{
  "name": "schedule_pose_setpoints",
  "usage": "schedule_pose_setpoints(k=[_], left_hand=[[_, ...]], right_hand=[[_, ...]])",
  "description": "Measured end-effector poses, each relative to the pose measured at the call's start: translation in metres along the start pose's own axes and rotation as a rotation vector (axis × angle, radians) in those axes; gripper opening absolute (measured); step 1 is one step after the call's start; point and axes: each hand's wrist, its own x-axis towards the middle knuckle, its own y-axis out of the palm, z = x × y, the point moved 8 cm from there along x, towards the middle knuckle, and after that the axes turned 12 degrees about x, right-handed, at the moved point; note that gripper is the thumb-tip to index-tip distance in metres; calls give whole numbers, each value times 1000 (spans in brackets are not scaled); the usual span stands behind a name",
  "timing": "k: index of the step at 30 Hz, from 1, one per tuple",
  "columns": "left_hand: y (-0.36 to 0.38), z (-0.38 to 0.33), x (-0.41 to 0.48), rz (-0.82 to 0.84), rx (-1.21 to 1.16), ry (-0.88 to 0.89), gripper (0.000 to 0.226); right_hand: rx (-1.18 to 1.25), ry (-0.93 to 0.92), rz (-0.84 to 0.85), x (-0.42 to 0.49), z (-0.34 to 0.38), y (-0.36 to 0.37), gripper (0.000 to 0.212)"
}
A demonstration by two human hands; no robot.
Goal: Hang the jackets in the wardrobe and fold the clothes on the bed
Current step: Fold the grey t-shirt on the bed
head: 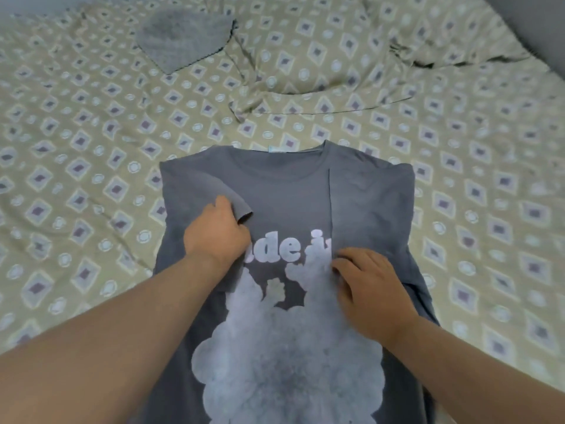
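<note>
1. Bed: covered w/ beige sheet, diamond-and-circle pattern. It fills the view on all sides of both hands.

2. T-shirt: grey, large white print w/ lettering. Lies flat on bed, front up, under both hands, neck opening beyond the hands and hem toward the person. Side under R hand is folded inward as a flap. The flap's straight edge runs from the collar down to the R fingers.

3. Patterned cloth: same print as the sheet, loose and creased. Lies on bed well beyond the R hand, apart from the T-shirt.

4. Grey cloth: small textured piece on bed, far beyond the L hand, just beside the patterned cloth.

5. Left hand: knuckles up, fingers curled. Grips the end of the sleeve, which is turned in over the chest area. Hand rests on the T-shirt beside the lettering.

6. Right hand: palm down on the print and flap. Fingers are bent, tips on the flap edge. Pinching vs. pressing: cannot tell.
</note>
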Motion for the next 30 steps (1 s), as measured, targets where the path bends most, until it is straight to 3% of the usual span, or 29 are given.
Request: schedule_pose_setpoints(k=[3, 6, 8, 10, 12, 14, 16, 18, 21, 24, 27, 30], left_hand=[[-21, -14, 16, -147, 217, 253, 33], [-21, -26, 43, -25, 365, 348, 15], [-8, -22, 55, 102, 380, 248, 12], [4, -8, 64, 154, 131, 44, 28], [1, 17, 70, 67, -291, -271, 40], [-6, 31, 68, -75, -477, -451, 44], [-6, 9, 62, -52, -449, -300, 55], [5, -22, 50, 27, -319, 3, 62], [7, -35, 32, -116, -101, 345, 42], [-2, -21, 43, -242, -97, 364, 31], [2, -19, 69, -93, -92, 361, 39], [-14, -38, 92, -62, 210, 450, 28]], right_hand=[[-23, 25, -64, 17, -23, -17, 16], [-58, 53, -44, 36, -36, -4, 30], [-93, 113, -5, 37, -43, 17, 45], [-117, 166, 8, 31, -48, 29, 54], [-131, 180, 3, 30, -50, 31, 55], [-134, 186, 4, 32, -52, 29, 54], [-134, 202, 19, 33, -52, 30, 55], [-140, 218, 38, 32, -52, 32, 56], [-147, 221, 19, 34, -51, 29, 55], [-157, 210, -9, 35, -50, 29, 56], [-163, 204, -25, 35, -52, 30, 56], [-174, 197, -29, 36, -53, 32, 55]])
